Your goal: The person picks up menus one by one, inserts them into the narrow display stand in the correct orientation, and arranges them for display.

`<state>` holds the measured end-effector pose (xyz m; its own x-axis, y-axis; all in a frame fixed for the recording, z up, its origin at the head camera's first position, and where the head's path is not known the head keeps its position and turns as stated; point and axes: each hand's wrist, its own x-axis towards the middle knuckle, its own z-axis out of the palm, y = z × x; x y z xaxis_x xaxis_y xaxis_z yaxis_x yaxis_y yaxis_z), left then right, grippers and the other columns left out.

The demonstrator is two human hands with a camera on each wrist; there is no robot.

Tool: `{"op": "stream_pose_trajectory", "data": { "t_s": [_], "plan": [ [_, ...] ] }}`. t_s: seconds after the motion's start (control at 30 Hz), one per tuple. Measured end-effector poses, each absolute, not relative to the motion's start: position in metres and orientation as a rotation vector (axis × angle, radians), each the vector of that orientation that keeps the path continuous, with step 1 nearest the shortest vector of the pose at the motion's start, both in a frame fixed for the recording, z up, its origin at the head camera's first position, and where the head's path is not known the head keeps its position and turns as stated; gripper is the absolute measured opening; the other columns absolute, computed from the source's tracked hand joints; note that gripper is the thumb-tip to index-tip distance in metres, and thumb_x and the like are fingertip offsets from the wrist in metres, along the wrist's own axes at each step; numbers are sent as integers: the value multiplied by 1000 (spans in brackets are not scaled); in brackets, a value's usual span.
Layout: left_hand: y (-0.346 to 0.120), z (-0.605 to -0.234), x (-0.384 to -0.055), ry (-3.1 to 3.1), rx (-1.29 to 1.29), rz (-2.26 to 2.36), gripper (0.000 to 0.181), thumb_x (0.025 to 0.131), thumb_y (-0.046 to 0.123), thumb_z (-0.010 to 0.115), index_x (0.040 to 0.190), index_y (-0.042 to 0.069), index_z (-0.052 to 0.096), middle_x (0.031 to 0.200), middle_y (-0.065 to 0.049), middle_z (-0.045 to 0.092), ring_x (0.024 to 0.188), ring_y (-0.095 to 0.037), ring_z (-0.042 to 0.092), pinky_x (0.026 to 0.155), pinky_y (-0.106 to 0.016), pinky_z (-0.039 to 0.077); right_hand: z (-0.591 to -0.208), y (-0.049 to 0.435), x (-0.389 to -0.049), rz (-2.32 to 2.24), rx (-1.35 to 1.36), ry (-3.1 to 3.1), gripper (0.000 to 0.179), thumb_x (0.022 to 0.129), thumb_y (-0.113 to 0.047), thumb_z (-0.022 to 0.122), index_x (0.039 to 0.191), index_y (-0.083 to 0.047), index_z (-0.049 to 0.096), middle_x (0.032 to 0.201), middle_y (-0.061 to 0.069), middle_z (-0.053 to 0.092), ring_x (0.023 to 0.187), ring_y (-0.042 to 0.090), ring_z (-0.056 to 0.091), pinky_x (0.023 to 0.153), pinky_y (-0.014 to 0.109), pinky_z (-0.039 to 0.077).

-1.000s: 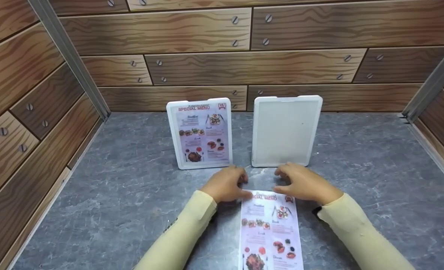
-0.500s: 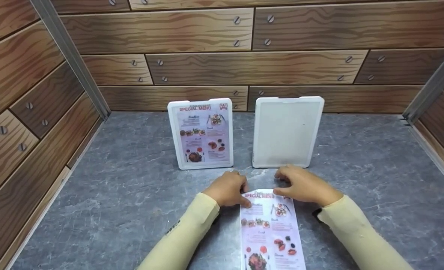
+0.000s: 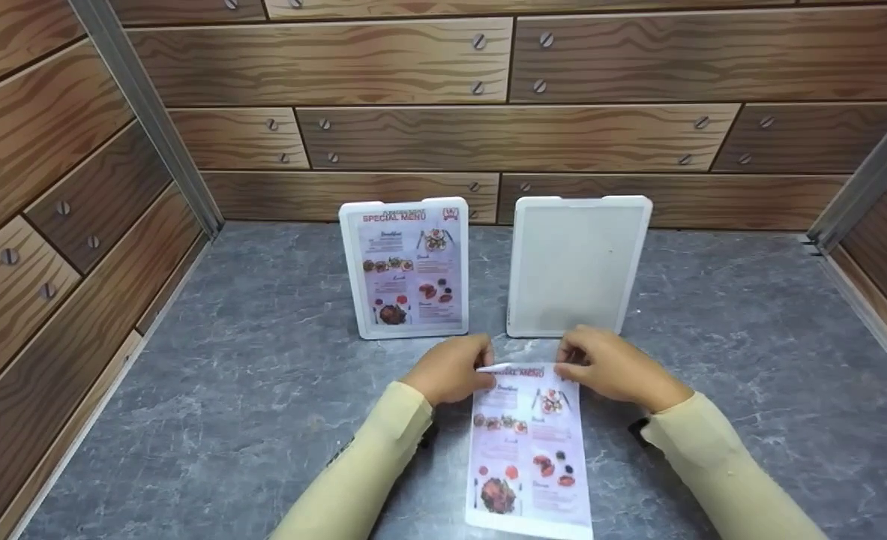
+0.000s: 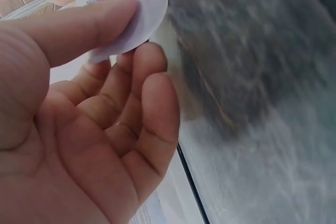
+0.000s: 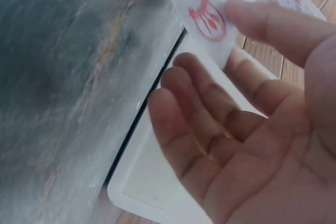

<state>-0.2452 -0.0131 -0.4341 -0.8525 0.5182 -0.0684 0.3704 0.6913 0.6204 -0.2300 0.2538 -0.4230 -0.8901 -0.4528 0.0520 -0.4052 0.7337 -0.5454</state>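
A printed menu sheet (image 3: pixel 518 442), headed SPECIAL MENU with food pictures, hangs from both hands toward the viewer. My left hand (image 3: pixel 452 369) pinches its top left corner; the left wrist view shows the thumb over the print and curled fingers behind the paper. At the top right corner my right hand (image 3: pixel 614 367) pinches the sheet beside a red round logo (image 5: pixel 209 18). The sheet's top edge bends up between the hands. Just beyond the right hand stands a white frame (image 3: pixel 574 266) with a blank face. Beyond the left stands a similar white frame (image 3: pixel 347 262) holding a matching menu.
Both frames stand upright, side by side, with a narrow gap between them. A grey marbled tabletop (image 3: pixel 263 405) lies beneath. Wood-plank-patterned walls (image 3: pixel 398 135) close off the back and sides, with a metal corner strip (image 3: pixel 139 112) at left.
Both hands have taken hold of the menu sheet's top corners. The sheet has shifted away from the viewer, its top edge now raised and its bottom edge in view. Both frames stay put.
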Motion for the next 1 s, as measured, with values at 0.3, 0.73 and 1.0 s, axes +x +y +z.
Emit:
{"op": "stream_pose_trajectory", "data": {
  "t_s": [0.3,0.73,1.0],
  "plan": [
    [-18,-428,-249,2702,643,1043,25,97,26,74,118,18,62,96,2,65,85,-15,60,80,-37,52,-422,253,-233,-996,-672,2907,12,96,-8,71,87,-14,66,89,-2,64,87,16,61,81,38,53],
    [-26,-421,-258,2709,602,1504,23,99,28,71,84,15,59,74,5,57,66,-10,49,62,-27,44,-419,255,-238,-1394,-482,2884,20,97,-12,73,113,-3,67,99,8,71,87,20,67,78,29,56],
    [-26,-419,-259,2732,630,1767,17,102,29,67,95,16,75,83,5,69,74,-9,60,68,-28,52,-422,259,-242,-1459,-393,2737,19,101,-17,69,108,0,73,95,8,72,82,15,61,71,24,51]
  ]
}}
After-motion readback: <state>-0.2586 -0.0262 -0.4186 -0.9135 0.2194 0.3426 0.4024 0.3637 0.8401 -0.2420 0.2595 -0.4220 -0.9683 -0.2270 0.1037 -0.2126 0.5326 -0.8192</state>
